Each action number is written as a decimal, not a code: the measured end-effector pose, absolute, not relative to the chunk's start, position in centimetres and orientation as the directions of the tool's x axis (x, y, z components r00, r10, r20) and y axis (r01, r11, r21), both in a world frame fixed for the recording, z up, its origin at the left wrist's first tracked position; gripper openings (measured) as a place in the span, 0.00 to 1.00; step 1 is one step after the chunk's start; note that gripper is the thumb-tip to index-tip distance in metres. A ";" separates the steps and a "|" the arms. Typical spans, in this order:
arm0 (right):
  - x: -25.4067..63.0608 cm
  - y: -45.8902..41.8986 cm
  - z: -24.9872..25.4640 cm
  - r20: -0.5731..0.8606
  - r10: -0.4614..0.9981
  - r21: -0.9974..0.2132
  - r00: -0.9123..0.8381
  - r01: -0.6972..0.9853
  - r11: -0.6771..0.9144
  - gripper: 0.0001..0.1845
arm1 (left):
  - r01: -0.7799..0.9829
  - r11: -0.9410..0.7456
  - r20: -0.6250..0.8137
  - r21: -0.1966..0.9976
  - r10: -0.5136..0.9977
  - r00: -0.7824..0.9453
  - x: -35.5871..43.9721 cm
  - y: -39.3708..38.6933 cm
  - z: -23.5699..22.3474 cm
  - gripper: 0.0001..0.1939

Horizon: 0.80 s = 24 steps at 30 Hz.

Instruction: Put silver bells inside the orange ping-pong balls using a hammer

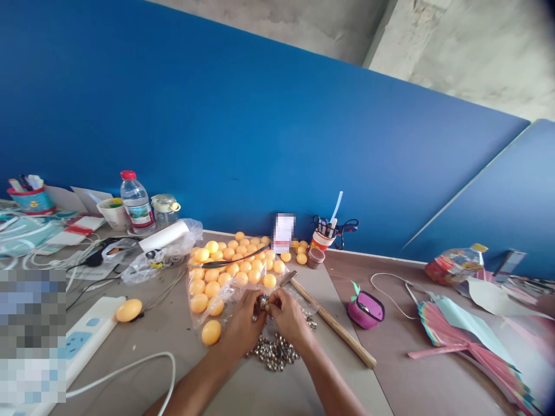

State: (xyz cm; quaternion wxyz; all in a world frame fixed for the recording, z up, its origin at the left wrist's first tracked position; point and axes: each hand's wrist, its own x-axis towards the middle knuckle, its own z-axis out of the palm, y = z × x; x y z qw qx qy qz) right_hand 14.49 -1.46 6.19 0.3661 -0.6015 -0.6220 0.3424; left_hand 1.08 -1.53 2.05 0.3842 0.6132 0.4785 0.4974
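My left hand [245,316] and my right hand [287,315] meet above the desk, fingers pinched together. Between their fingertips is a small shiny metal piece [262,301], too small to make out exactly. Just below, between my forearms, lies a heap of small shiny metal pieces [277,352], partly hidden by my hands. Beyond my left hand a clear plastic bag of orange balls [232,268] lies spread out, and a loose orange ball [211,333] rests near my left wrist. A hammer [336,326] with a wooden handle lies slantwise to the right of my right hand.
At right are a purple pouch [366,310] and a pink folded fan-like item [466,335]. A cup of pens and scissors [323,238] stands by the blue partition [260,133]. A power strip [89,335], cables and a red-capped bottle [137,202] occupy the left.
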 end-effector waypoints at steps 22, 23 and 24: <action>22.4 1.7 6.1 0.102 0.960 -0.933 0.259 0.360 0.001 0.08 | -0.119 0.035 -0.027 0.992 0.997 0.070 0.4 -0.3 2.1 0.18; 22.9 1.9 5.6 0.150 0.946 -0.857 0.288 0.515 -0.021 0.05 | -0.127 0.040 -0.031 0.991 0.997 0.077 0.3 -0.2 2.2 0.18; 23.4 2.2 5.0 0.175 0.940 -0.771 0.293 0.634 -0.054 0.03 | -0.140 0.047 -0.035 0.989 0.996 0.081 0.2 -0.2 2.3 0.18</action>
